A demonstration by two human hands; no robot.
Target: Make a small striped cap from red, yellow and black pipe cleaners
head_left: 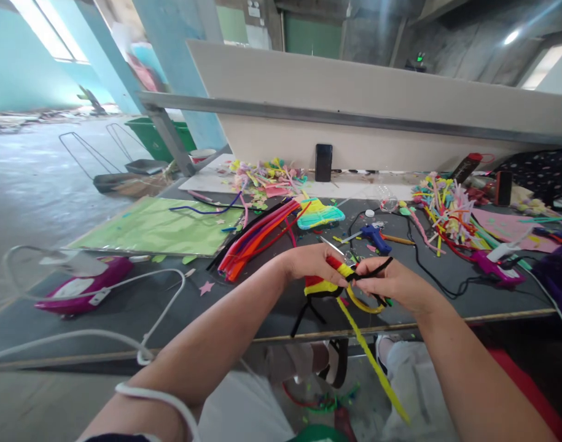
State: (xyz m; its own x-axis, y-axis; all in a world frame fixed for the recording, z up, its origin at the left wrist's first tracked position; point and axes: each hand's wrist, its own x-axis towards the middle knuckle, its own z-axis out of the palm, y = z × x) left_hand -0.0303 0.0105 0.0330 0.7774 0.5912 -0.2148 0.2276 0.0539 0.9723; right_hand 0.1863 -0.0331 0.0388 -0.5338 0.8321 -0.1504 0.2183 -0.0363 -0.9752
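My left hand (318,267) is closed on a small piece made of red, yellow and black pipe cleaners (320,286), held just over the table's front edge. At its right end my right hand (386,281) pinches a black pipe cleaner (381,266), whose tip sticks out past the fingers. A long yellow pipe cleaner (371,356) hangs from the piece below the table edge. Another black end dangles at the lower left. Behind my hands lie scissors (331,247), partly hidden, and a blue glue gun (375,238).
Red, orange and purple pipe cleaners (257,239) lie in a bundle left of my hands, near a green sheet (170,227). A phone (323,162) leans against the back board. Power strips (85,285) stand at both sides; a white cable (165,307) loops near my left arm.
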